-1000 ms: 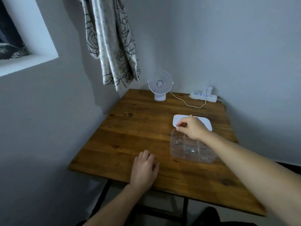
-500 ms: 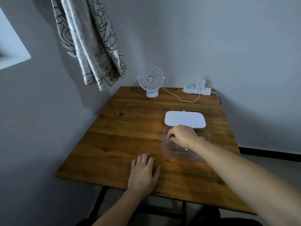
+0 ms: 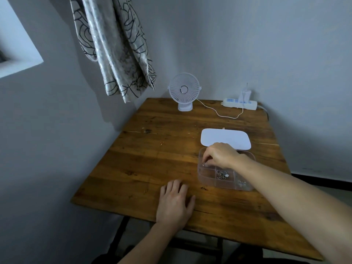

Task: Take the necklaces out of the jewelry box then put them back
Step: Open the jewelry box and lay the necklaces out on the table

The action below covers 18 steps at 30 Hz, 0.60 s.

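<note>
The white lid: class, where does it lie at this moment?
In the head view, the white lid lies flat on the table, right of centre, directly behind the clear jewelry box.

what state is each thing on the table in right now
clear plastic jewelry box: open, lid off
white rounded lid: flat on the table behind the box
tangled silver necklace: lying in a front compartment
right hand: fingers pinch a small silver piece in the left compartment
left hand: flat on the wooden table
white desk fan: upright, cable runs to the white power strip
</note>
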{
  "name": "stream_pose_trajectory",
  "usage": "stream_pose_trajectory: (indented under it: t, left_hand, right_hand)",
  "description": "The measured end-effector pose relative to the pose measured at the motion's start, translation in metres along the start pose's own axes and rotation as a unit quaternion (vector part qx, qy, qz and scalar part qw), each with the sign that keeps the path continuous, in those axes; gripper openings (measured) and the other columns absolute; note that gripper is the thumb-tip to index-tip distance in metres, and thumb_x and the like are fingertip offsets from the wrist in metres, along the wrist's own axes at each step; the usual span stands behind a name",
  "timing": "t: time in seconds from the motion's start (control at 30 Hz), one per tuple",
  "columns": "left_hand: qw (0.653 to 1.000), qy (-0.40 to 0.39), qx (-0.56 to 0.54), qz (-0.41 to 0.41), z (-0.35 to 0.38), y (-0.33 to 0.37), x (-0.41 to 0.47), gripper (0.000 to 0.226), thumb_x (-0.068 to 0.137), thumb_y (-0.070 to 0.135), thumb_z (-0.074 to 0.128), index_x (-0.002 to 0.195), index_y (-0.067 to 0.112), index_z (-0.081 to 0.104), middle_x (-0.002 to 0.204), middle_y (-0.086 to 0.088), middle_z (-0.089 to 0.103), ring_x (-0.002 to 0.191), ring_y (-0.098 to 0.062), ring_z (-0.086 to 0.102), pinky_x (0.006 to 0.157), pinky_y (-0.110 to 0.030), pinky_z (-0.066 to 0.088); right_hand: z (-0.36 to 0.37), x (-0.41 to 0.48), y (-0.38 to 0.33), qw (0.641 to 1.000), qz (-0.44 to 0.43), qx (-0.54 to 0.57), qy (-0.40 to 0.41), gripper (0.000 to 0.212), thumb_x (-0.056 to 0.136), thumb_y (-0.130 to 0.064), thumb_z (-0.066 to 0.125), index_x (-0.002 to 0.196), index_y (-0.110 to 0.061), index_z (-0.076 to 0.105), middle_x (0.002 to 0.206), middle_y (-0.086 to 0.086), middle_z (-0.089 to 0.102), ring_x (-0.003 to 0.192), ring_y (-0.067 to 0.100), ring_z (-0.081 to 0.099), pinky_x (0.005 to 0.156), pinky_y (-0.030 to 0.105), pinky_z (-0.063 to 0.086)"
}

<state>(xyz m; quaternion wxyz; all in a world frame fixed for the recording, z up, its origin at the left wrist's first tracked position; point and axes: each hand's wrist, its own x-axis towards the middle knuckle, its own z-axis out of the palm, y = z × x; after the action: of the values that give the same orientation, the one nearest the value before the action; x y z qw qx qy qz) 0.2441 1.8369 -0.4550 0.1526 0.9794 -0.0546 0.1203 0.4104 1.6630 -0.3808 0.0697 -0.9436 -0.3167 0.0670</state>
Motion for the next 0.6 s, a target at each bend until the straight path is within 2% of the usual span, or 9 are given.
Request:
stream_pose_trajectory:
  t: [0.17, 0.3, 0.4, 0.47, 0.53, 0.6]
  left_hand:
    - [1.0, 0.005, -0.002, 0.002, 0.0, 0.001, -0.001, 0.044, 0.09, 0.055, 0.035, 0.118, 0.028, 0.057, 0.129, 0.005, 0.051, 0.121, -0.013, 0.042, 0.103, -0.034, 0.032]
    - [1.0, 0.001, 0.001, 0.001, 0.0, 0.0, -0.001, 0.044, 0.091, 0.056, 0.035, 0.12, 0.03, 0.055, 0.131, 0.007, 0.049, 0.122, -0.011, 0.04, 0.105, -0.032, 0.029]
    - [1.0, -0.01, -0.002, 0.0, -0.001, 0.0, -0.001, 0.043, 0.091, 0.055, 0.037, 0.122, 0.03, 0.054, 0.132, 0.007, 0.047, 0.123, -0.011, 0.039, 0.105, -0.032, 0.03]
    - [1.0, -0.021, -0.005, -0.005, -0.003, 0.001, 0.0, 0.042, 0.091, 0.055, 0.04, 0.123, 0.03, 0.053, 0.133, 0.007, 0.046, 0.124, -0.012, 0.038, 0.105, -0.033, 0.03]
    - [0.999, -0.035, -0.007, -0.014, -0.006, 0.003, 0.002, 0.04, 0.091, 0.053, 0.043, 0.124, 0.031, 0.052, 0.133, 0.008, 0.045, 0.125, -0.012, 0.037, 0.107, -0.033, 0.029]
    - [0.999, -0.043, -0.018, -0.022, -0.011, 0.007, 0.007, 0.038, 0.092, 0.05, 0.047, 0.124, 0.031, 0.052, 0.129, 0.009, 0.047, 0.121, -0.011, 0.039, 0.106, -0.033, 0.031]
  right_hand:
    - [0.008, -0.015, 0.007, 0.983, 0.066, 0.15, 0.077, 0.002, 0.081, -0.027, 0.072, 0.083, -0.026, 0.073, 0.086, -0.011, 0.069, 0.08, 0.01, 0.062, 0.068, 0.028, 0.049]
    - [-0.007, -0.031, 0.013, 0.933, 0.13, 0.302, 0.143, 0.009, 0.073, -0.006, 0.075, 0.071, -0.015, 0.073, 0.071, -0.003, 0.07, 0.065, 0.011, 0.065, 0.065, 0.029, 0.055]
    - [-0.023, -0.043, 0.013, 0.886, 0.151, 0.407, 0.162, 0.017, 0.069, 0.004, 0.075, 0.067, -0.012, 0.071, 0.062, 0.001, 0.069, 0.053, 0.012, 0.061, 0.057, 0.027, 0.049]
    - [-0.035, -0.054, 0.012, 0.863, 0.149, 0.455, 0.161, 0.018, 0.071, 0.006, 0.075, 0.076, -0.011, 0.073, 0.064, 0.003, 0.067, 0.053, 0.013, 0.057, 0.053, 0.022, 0.046]
    - [-0.048, -0.065, 0.011, 0.855, 0.149, 0.475, 0.149, 0.019, 0.074, 0.003, 0.076, 0.087, -0.011, 0.074, 0.065, 0.001, 0.066, 0.053, 0.011, 0.054, 0.045, 0.017, 0.039]
    - [-0.06, -0.074, 0.009, 0.851, 0.15, 0.486, 0.134, 0.017, 0.074, -0.001, 0.077, 0.086, -0.013, 0.075, 0.063, -0.001, 0.066, 0.053, 0.01, 0.053, 0.041, 0.019, 0.034]
